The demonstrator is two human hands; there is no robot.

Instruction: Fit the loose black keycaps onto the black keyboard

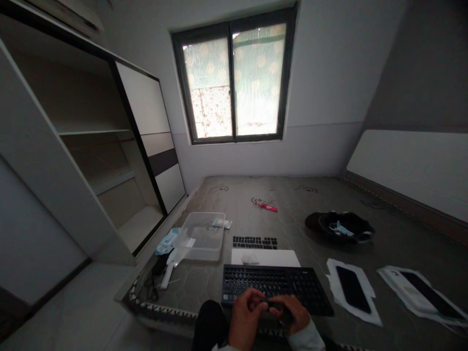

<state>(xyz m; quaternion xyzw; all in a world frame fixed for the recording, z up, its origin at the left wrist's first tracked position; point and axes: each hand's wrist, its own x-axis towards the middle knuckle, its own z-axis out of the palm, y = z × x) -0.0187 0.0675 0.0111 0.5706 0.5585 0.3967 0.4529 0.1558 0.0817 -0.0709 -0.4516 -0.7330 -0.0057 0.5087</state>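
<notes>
- Black computer keyboard (pixel 277 289) lies on the bare mattress (pixel 234 204), its near edge just under both hands.
- Left hand (pixel 245 317) and right hand (pixel 295 313) meet over a small dark thing, probably a keycap, pinched between the fingertips; it is too small and dim to tell for sure which hand grips it.
- Beyond the keyboard lies a white sheet (pixel 265 257), and past that a row of loose black keycaps (pixel 255 242), apart from the board.
- Judging by that row, a good many keys are already off, but whether the board is mostly stripped or mostly refitted cannot be read from here.
- Clear plastic bin (pixel 203 236) sits to the left; a dark phone (pixel 353 288) rests on white paper to the right.
</notes>
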